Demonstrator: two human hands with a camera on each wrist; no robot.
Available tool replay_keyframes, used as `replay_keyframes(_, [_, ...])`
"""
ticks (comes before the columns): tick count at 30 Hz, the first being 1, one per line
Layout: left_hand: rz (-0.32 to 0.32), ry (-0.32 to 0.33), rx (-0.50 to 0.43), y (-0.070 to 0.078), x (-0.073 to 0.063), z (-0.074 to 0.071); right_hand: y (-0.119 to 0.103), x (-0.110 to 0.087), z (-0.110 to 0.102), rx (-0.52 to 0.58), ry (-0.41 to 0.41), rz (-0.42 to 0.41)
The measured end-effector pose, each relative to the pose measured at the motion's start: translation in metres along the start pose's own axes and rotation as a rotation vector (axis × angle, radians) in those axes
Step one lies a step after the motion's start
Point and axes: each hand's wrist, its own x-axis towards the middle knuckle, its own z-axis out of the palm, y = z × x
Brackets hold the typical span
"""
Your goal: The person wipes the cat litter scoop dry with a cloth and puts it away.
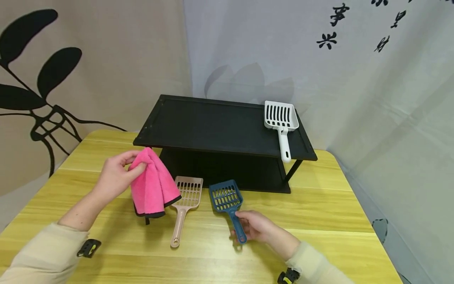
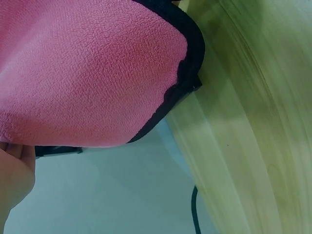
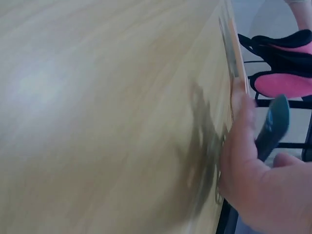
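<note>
My left hand [image 1: 115, 175] pinches a bright pink cloth [image 1: 152, 185] with a black edge, and the cloth hangs down in folds above the table. In the left wrist view the cloth [image 2: 97, 73] fills the upper left, with part of the left hand [image 2: 14, 173] below it. My right hand [image 1: 258, 227] holds a blue slotted litter scoop [image 1: 237, 223] by its handle, thumb on top, its head pointing toward the rack. A beige litter scoop [image 1: 180, 225] lies between the two hands, the cloth's corner overlapping its head in the head view.
A black two-tier rack [image 1: 213, 122] stands at the back of the wooden table [image 1: 142, 264]. On its top shelf, at the right, lies a white litter scoop [image 1: 282, 136] with its handle over the front edge. Printed curtains [image 1: 142, 59] hang behind.
</note>
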Motion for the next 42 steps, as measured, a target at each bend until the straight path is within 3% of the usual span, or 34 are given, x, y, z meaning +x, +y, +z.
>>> replay_keyframes(18, [0.027, -0.02, 0.002, 0.001, 0.003, 0.002, 0.005, -0.01, -0.044, -0.026, -0.035, -0.019])
replay_keyframes(28, [0.013, -0.05, 0.011, 0.006, 0.004, 0.001, -0.003, -0.02, -0.054, -0.051, -0.082, -0.027])
replay_keyframes(33, [0.029, -0.104, 0.021, 0.017, 0.008, 0.004, -0.01, -0.027, -0.054, -0.084, -0.079, -0.036])
replay_keyframes(42, [0.144, -0.177, -0.017, 0.049, 0.02, 0.022, -0.02, -0.035, -0.047, -0.101, -0.155, -0.061])
